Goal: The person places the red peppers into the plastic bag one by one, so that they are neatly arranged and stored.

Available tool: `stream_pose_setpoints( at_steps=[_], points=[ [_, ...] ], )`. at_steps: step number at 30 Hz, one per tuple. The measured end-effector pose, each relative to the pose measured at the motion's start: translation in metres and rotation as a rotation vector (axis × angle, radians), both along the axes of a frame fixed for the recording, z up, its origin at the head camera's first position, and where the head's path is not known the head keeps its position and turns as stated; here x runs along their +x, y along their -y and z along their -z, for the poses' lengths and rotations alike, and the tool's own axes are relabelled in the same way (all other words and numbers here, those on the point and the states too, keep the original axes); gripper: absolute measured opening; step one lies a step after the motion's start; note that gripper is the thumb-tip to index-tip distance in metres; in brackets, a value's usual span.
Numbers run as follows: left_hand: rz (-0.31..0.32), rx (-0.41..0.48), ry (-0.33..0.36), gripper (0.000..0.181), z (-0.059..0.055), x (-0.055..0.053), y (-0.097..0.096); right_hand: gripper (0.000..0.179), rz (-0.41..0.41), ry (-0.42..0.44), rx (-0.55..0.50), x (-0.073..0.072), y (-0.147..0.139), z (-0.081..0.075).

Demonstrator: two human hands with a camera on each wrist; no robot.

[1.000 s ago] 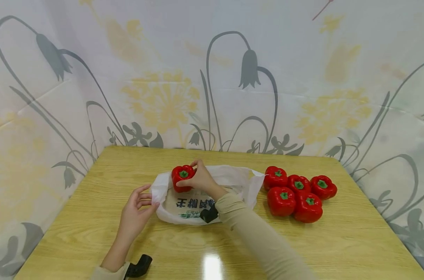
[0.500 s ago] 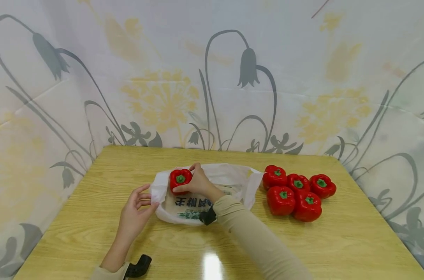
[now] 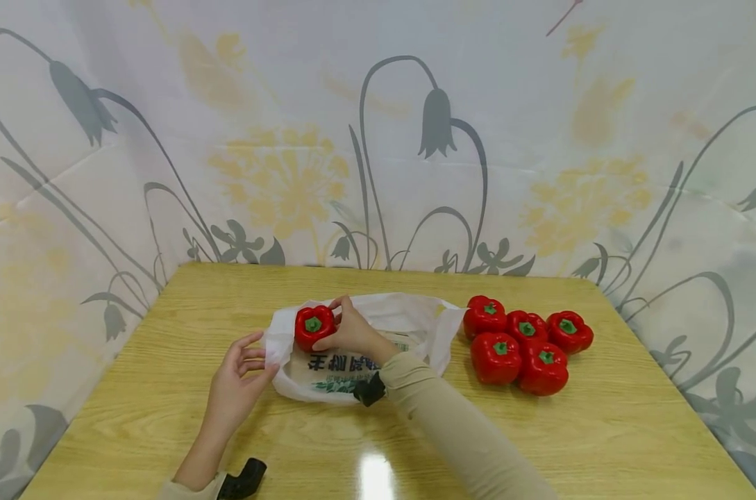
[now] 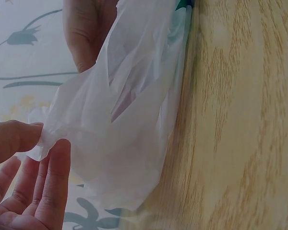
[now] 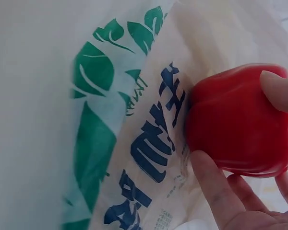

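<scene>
A white plastic bag with dark printed characters and green leaves lies on the table, its mouth spread wide. My left hand pinches the bag's left rim between thumb and fingers, as the left wrist view shows at the edge of the bag. Inside the bag, at its left end, my right hand grips a red bell pepper with a green stem. In the right wrist view, thumb and fingers wrap the pepper from opposite sides, close over the printed film.
Several more red bell peppers stand in a cluster right of the bag, the nearest right by its edge. They rest on the wood-grain table. A flower-patterned cloth hangs behind and at the sides.
My right hand has lowered the bell pepper toward the bag's left end, slightly left and nearer to me. My left hand keeps its pinch on the rim. The head view has shifted slightly.
</scene>
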State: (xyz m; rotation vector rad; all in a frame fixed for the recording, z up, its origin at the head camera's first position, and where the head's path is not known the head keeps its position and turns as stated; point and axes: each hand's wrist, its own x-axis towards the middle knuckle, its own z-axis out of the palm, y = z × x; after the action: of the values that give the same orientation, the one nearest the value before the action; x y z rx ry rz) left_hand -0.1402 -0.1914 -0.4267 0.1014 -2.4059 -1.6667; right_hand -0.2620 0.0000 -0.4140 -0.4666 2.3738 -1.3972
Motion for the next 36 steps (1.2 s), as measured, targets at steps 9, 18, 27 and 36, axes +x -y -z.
stream_pose_setpoints(
  at_steps=[9, 18, 27, 36],
  points=[
    [0.002, 0.0, -0.025, 0.057, 0.0, -0.002, -0.002, 0.07, 0.049, 0.015, -0.025, 0.004, -0.008, -0.003],
    [0.0, 0.014, -0.035, 0.057, 0.001, -0.001, -0.002, 0.065, 0.092, -0.032, -0.06, 0.011, -0.015, -0.012],
    [-0.011, -0.004, -0.016, 0.057, -0.002, 0.002, -0.001, 0.062, 0.112, -0.052, -0.198, 0.026, -0.025, -0.02],
    [-0.013, -0.017, -0.006, 0.057, -0.001, 0.001, -0.001, 0.059, 0.138, -0.07, -0.27, 0.036, -0.035, -0.026]
  ],
)
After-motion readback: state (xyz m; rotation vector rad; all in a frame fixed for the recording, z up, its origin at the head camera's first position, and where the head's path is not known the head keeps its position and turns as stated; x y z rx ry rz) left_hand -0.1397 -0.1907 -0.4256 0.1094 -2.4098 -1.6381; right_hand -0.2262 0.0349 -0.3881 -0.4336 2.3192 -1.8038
